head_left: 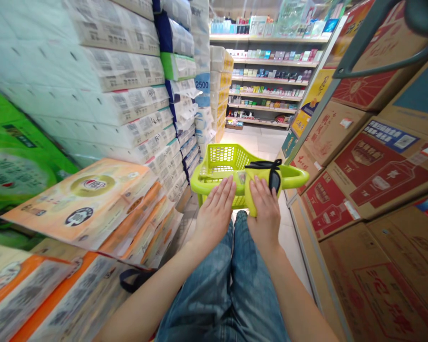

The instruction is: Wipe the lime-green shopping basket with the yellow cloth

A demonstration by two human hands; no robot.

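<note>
On the lime-green plastic cart's [199, 184] near bar, the left hand [217, 204] is laid unclenched; the yellow cloth pouch [248, 195] beneath the right hand [266, 209], closure indeterminable, could be dislodged by slack pressure.

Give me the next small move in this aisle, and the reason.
Probably ease the green cart straight forward: the left hand and right hand both rest at its handle, tiled floor runs ahead towards the shelves, and the packs and boxes on either side leave little room to turn.
</note>
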